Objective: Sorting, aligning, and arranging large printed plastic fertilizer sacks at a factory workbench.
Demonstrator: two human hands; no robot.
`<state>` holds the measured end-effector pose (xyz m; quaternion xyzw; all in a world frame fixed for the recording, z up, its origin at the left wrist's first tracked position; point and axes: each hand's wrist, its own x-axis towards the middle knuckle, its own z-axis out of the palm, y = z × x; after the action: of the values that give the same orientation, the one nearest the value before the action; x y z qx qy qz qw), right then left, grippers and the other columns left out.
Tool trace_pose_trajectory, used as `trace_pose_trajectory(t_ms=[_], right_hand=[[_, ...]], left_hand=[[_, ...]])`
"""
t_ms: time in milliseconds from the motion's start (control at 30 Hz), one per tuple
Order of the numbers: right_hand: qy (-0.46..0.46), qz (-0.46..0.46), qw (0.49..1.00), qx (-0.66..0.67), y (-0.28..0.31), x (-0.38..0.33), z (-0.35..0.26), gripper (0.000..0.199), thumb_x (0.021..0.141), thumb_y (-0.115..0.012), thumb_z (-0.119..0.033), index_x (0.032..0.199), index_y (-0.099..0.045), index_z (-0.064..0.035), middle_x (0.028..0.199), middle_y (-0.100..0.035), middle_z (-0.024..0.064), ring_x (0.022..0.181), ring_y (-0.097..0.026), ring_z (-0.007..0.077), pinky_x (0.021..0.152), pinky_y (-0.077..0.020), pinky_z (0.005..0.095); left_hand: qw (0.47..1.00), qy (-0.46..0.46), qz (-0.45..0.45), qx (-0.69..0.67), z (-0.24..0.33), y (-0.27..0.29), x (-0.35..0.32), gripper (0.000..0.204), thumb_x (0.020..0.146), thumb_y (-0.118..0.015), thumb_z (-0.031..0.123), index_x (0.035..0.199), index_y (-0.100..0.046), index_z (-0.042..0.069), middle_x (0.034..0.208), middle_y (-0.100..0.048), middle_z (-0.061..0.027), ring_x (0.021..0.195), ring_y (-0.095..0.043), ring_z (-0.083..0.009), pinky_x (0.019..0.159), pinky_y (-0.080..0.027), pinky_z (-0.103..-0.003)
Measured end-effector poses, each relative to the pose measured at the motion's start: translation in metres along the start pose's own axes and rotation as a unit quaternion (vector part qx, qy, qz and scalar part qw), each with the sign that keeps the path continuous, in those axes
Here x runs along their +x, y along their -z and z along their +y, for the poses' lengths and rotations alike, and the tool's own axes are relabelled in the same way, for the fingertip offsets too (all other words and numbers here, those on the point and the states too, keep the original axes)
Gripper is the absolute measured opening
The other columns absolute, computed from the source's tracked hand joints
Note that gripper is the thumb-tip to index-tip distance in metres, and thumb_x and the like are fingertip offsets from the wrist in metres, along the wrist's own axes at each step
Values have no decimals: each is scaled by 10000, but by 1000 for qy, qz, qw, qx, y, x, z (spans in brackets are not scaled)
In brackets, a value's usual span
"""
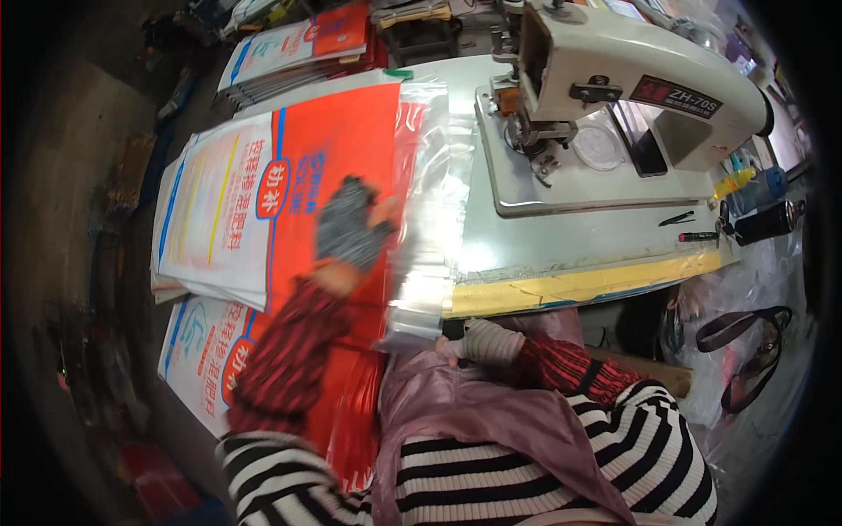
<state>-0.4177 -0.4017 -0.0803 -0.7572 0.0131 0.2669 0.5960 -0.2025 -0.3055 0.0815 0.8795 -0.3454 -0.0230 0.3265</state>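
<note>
My left hand [355,223], in a dark grey fingerless glove, lies on the red part of a red and white printed bag [351,131]. It is slightly blurred, with the thumb stretched out to the right and nothing visibly gripped. Clear plastic liner [430,210] sticks out of the bag's right side over the table. My right hand [482,342], in a pale grey glove, is low at the table's front edge, by the liner's near corner. Its fingers are curled, and what they hold, if anything, is hidden. More bags [189,351] lie underneath.
A cream sewing machine [631,79] stands on the pale table [526,250], whose front edge has yellow tape [561,289]. A marker [698,237] and a black bottle [767,222] are at the right. Another bag stack [294,53] stands behind; a dark strap [745,342] hangs over plastic.
</note>
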Motion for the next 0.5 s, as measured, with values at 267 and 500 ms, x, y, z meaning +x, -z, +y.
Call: trace_pose_trajectory(t_ms=[267, 500], right_hand=[[20, 178, 968, 174, 92, -34, -81, 254, 799, -593, -316, 810, -615, -64, 651, -574, 6, 619, -522, 97, 601, -420, 235], [7, 345, 916, 205, 145, 45, -118, 279, 814, -592, -316, 768, -624, -43, 611, -541, -10, 560, -477, 80, 528, -392, 238]], left_hand=[[966, 109, 52, -230, -57, -105, 42, 223, 746, -709, 179, 763, -580, -2, 650, -581, -48, 611, -547, -144, 583, -444, -277], [932, 156, -100, -311, -32, -60, 22, 191, 831, -645, 190, 764, -627, 11, 658, -553, 20, 594, -472, -57, 550, -395, -209]])
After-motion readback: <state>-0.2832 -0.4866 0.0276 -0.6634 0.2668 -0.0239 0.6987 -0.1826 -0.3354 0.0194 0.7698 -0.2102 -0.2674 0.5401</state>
